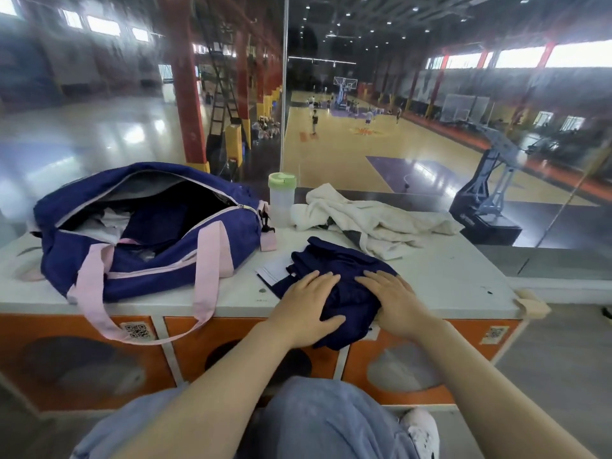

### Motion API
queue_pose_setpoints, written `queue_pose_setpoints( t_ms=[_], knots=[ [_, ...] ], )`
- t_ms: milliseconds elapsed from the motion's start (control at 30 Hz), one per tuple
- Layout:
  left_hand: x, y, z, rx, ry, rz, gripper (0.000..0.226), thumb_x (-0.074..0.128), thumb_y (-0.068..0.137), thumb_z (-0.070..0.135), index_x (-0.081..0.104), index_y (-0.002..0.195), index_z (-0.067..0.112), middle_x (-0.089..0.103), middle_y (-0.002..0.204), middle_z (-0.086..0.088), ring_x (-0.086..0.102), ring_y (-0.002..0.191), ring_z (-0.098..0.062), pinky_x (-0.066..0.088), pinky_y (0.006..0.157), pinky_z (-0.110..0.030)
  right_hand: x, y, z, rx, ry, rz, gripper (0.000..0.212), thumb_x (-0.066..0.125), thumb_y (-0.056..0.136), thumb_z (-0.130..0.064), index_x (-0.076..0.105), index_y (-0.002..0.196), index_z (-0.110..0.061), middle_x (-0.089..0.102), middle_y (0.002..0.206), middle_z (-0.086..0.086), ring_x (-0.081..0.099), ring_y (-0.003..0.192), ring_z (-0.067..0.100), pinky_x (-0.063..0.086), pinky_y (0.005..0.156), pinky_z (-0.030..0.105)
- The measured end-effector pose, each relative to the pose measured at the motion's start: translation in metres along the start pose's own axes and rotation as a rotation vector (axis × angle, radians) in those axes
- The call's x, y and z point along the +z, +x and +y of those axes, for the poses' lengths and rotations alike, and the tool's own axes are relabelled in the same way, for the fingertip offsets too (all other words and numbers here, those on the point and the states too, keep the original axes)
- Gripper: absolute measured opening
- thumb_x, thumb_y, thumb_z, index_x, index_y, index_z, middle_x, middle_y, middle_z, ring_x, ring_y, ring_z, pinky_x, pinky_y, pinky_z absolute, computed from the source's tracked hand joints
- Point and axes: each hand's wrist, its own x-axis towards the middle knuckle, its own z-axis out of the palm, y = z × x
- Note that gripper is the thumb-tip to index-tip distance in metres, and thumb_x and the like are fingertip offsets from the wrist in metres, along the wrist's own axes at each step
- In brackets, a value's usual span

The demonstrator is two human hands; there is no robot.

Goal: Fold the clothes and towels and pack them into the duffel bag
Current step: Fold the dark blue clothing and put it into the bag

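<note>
Pressing flat, both hands, left [306, 308] and right [399, 304], spread on navy garment [344, 276]; QR sticker [137, 331] unreadable

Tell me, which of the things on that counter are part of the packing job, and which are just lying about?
Part of the job:
navy garment, pressed flat under the left hand and right hand
white towel, crumpled, unfolded
duffel bag, unzipped, clothes already inside

Just lying about:
green-lidded bottle
white card beside the garment

indoor sports hall | basketball court [347, 144] | hoop [345, 83] | players | orange lockers [82, 352]
</note>
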Motion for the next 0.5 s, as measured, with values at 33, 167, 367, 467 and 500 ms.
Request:
queue_pose_setpoints(
  t_ms=[33,167,367,467,500],
  knots=[
    [0.001,0.000,-0.001,0.015,0.032,-0.022,0.086,0.052,0.087,0.061,0.005,0.154,0.031,0.012,0.162,0.006,0.002,0.149,-0.015,0.015,0.120,-0.042,0.004,0.000,0.001,-0.006,-0.034,-0.001,0.079,0.057,0.084,-0.026,0.020,0.154,-0.031,0.017,0.162,-0.005,0.011,0.150,0.019,0.008,0.122,0.039],
    [0.002,-0.002,-0.004,0.076,0.215,-0.108,0.111,0.061,0.071,0.073,-0.004,0.152,0.035,-0.001,0.162,0.003,-0.007,0.149,-0.022,0.007,0.121,-0.045,0.011,-0.003,0.003,-0.045,-0.162,0.063,0.082,0.055,0.079,-0.037,0.022,0.154,-0.030,0.026,0.159,-0.003,0.023,0.145,0.023,0.014,0.120,0.038],
    [0.010,-0.004,-0.007,0.097,0.463,-0.139,0.125,0.072,0.072,0.060,-0.022,0.149,0.030,-0.019,0.161,-0.001,-0.014,0.148,-0.025,0.002,0.120,-0.052,0.015,-0.009,0.007,-0.066,-0.298,0.257,0.066,0.051,0.068,-0.044,0.061,0.131,-0.026,0.065,0.116,-0.003,0.057,0.099,0.024,0.043,0.094,0.038],
    [0.011,-0.005,-0.010,0.129,0.504,-0.122,0.119,0.070,0.079,0.050,-0.024,0.149,0.029,-0.021,0.161,-0.004,-0.011,0.149,-0.026,0.004,0.120,-0.050,0.010,-0.013,0.005,-0.083,-0.291,0.305,0.059,0.038,0.072,-0.045,0.068,0.119,-0.024,0.066,0.104,-0.005,0.056,0.093,0.022,0.043,0.090,0.037],
    [0.011,-0.005,-0.011,0.147,0.500,-0.112,0.113,0.068,0.082,0.047,-0.021,0.150,0.028,-0.019,0.161,-0.003,-0.009,0.149,-0.026,0.005,0.120,-0.048,0.006,-0.014,0.005,-0.103,-0.282,0.302,0.060,0.035,0.074,-0.045,0.068,0.118,-0.023,0.065,0.106,-0.005,0.056,0.097,0.021,0.041,0.092,0.036]
  ],
)
